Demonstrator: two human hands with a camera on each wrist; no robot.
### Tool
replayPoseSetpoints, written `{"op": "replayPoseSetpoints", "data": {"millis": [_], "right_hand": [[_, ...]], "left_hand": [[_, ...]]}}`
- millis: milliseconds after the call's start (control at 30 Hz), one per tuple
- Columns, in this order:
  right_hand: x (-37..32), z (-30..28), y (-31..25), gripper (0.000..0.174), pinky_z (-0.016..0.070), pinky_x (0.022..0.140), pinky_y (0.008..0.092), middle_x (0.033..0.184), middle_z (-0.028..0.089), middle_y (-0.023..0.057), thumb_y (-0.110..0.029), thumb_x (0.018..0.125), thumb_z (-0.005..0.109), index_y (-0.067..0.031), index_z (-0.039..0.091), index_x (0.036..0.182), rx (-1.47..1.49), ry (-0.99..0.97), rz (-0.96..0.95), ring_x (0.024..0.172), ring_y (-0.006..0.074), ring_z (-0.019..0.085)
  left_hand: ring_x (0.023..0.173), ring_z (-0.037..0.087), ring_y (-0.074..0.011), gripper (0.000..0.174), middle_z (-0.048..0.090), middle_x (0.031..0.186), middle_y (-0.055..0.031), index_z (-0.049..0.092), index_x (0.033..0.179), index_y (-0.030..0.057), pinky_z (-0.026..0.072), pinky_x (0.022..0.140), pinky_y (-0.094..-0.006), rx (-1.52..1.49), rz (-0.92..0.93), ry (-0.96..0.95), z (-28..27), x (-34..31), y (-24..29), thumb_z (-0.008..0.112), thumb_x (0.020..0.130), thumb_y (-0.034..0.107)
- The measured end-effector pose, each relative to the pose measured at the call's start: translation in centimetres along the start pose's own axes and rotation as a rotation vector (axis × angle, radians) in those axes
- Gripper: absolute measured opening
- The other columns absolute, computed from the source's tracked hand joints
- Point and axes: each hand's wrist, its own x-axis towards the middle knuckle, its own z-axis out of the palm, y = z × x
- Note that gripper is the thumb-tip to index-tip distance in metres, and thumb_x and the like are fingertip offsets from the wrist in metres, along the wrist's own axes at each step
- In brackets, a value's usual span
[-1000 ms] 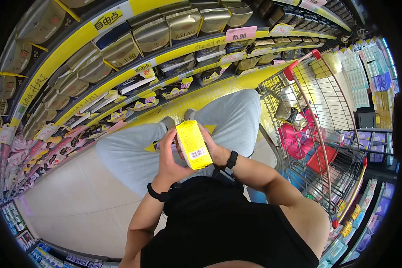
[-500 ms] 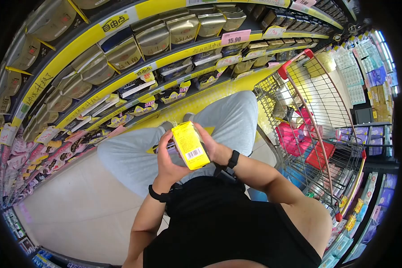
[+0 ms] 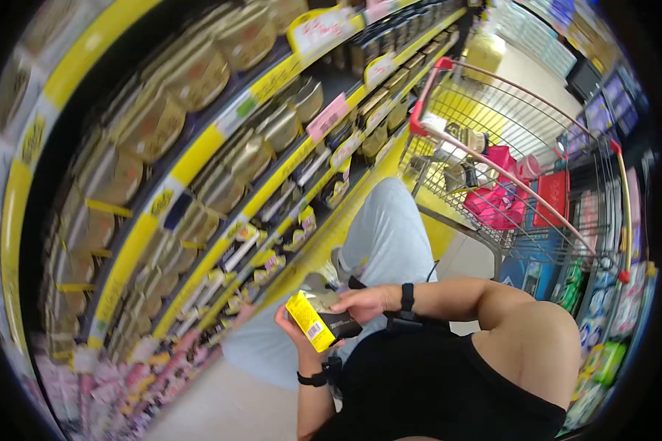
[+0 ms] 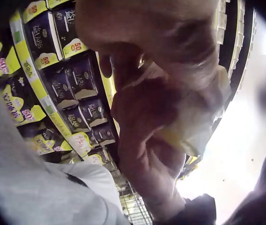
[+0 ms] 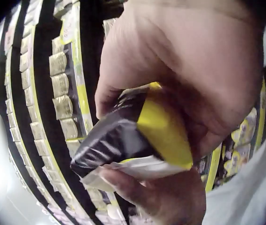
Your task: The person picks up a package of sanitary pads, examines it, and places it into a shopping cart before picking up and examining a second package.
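Note:
Both hands hold a soft yellow-and-black pack (image 3: 312,323) in front of the black top, its yellow side with a barcode facing up. My left hand (image 3: 300,339) grips its left and lower side, fingers partly hidden behind it. From the right, my right hand (image 3: 368,301) holds the dark face near its upper edge. In the right wrist view, the right hand (image 5: 184,61) curls over the pack (image 5: 123,131), whose underside is white, and the left thumb (image 5: 123,183) presses from below. In the left wrist view the left hand (image 4: 170,37) hides much of the pack.
Shelves of gold and dark packs (image 3: 154,128) with yellow price strips (image 3: 198,154) run along the left and front. A wire shopping cart (image 3: 522,140) stands at the right, holding a pink bag (image 3: 496,206) and a red box (image 3: 552,198). Bent knees in light trousers (image 3: 390,228) lie between.
The head view has swung, bringing the shelves closer on the left. Hands and pack now appear lower in view. The pack is turned so its dark face shows, and the right hand has moved onto that face.

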Motion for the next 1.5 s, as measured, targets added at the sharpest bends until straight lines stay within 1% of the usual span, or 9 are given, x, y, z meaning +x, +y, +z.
{"op": "replayPoseSetpoints", "data": {"millis": [100, 167, 467, 667, 867, 1000, 1200, 1333, 1500], "right_hand": [[-0.8, -1.6, -1.9, 0.054, 0.0464, 0.103, 0.0361, 0.134, 0.062, 0.0072, -0.028, 0.095, 0.069, -0.0056, 0.049, 0.140, -0.061, 0.216, -0.140, 0.119, 0.0193, 0.059], [-3.1, -1.0, -5.1, 0.051, 0.0481, 0.099, 0.0336, 0.127, 0.064, 0.0051, -0.025, 0.092, 0.071, -0.0072, 0.053, 0.135, -0.221, 0.356, -0.550, 0.112, 0.0164, 0.062], [-19.5, 3.5, -20.2, 0.048, 0.0517, 0.095, 0.0360, 0.115, 0.068, 0.0064, -0.043, 0.097, 0.053, -0.0103, 0.055, 0.132, 0.102, 0.618, -1.635, 0.103, 0.0218, 0.067], [-20.7, 4.3, -21.2, 0.046, 0.0460, 0.087, 0.0377, 0.125, 0.052, 0.0085, -0.050, 0.099, 0.049, -0.0142, 0.048, 0.128, 0.036, 0.775, -1.968, 0.103, 0.0218, 0.058], [-14.3, 2.0, -27.0, 0.016, 0.0445, 0.059, 0.0272, 0.080, 0.061, 0.0012, -0.023, 0.095, 0.056, -0.0080, 0.062, 0.093, -0.516, 1.047, -1.393, 0.070, 0.0148, 0.060], [-9.7, -3.9, -36.0, 0.019, 0.0530, 0.070, 0.0369, 0.078, 0.066, 0.0109, -0.020, 0.087, 0.062, -0.0031, 0.067, 0.092, -1.408, 1.251, -1.232, 0.077, 0.0249, 0.066], [-6.1, -5.6, -47.3, 0.039, 0.0513, 0.097, 0.0437, 0.116, 0.063, 0.0170, -0.015, 0.080, 0.062, -0.0019, 0.062, 0.117, -2.190, 1.213, -1.334, 0.116, 0.0355, 0.058], [-2.7, -4.9, -53.1, 0.047, 0.0481, 0.105, 0.0417, 0.136, 0.061, 0.0161, -0.022, 0.084, 0.060, -0.0062, 0.064, 0.128, -2.614, 1.305, -0.561, 0.129, 0.0325, 0.055], [0.6, -9.5, -56.6, 0.045, 0.0440, 0.108, 0.0414, 0.143, 0.058, 0.0107, -0.026, 0.085, 0.062, -0.0138, 0.066, 0.129, -2.836, 1.422, -0.831, 0.136, 0.0265, 0.050]], "left_hand": [[0.128, 0.049, -0.0314, 0.127, 0.046, 0.138, -0.0179, 0.024, 0.147, 0.0024, 0.0401, 0.108, -0.0441, 0.062, -0.019, -0.087, 1.4, 1.9, -0.3, 0.097, 0.052, 0.043], [0.130, 0.051, -0.0321, 0.098, 0.051, 0.141, -0.0208, 0.034, 0.145, 0.0004, 0.0395, 0.107, -0.0436, 0.153, 0.022, -0.101, 2.7, 3.1, -2.0, 0.088, 0.065, 0.019], [0.110, 0.060, -0.0212, 0.051, 0.057, 0.135, -0.0157, 0.047, 0.131, 0.0004, 0.0449, 0.097, -0.0350, 0.046, -0.121, -0.300, 2.7, 3.7, -3.9, 0.064, 0.083, -0.002], [0.102, 0.060, -0.0196, 0.044, 0.058, 0.129, -0.0140, 0.048, 0.128, 0.0010, 0.0460, 0.092, -0.0332, 0.111, -0.084, -0.234, 1.1, 4.2, -3.6, 0.064, 0.087, -0.001], [0.097, 0.062, -0.0181, 0.040, 0.063, 0.115, -0.0132, 0.051, 0.124, 0.0007, 0.0479, 0.088, -0.0327, 0.092, -0.155, -0.183, -0.4, 2.8, -4.0, 0.066, 0.087, 0.000], [0.092, 0.062, -0.0173, 0.031, 0.066, 0.104, -0.0112, 0.056, 0.116, 0.0002, 0.0488, 0.086, -0.0321, 0.132, -0.176, -0.175, -1.4, 1.8, -3.1, 0.067, 0.087, 0.001], [0.083, 0.062, -0.0180, 0.011, 0.067, 0.088, -0.0083, 0.065, 0.096, 0.0010, 0.0498, 0.079, -0.0316, 0.501, -0.157, -0.223, -3.5, 0.5, -1.1, 0.069, 0.086, 0.004], [0.082, 0.063, -0.0171, 0.013, 0.069, 0.089, -0.0084, 0.066, 0.099, 0.0006, 0.0508, 0.078, -0.0312, 0.536, -0.213, -0.197, -2.9, -1.0, -1.4, 0.070, 0.087, 0.004], [0.084, 0.067, -0.0151, 0.015, 0.072, 0.093, -0.0088, 0.067, 0.103, -0.0002, 0.0524, 0.079, -0.0287, 0.435, -0.320, -0.219, -1.3, -1.9, -2.6, 0.070, 0.090, 0.006]]}}
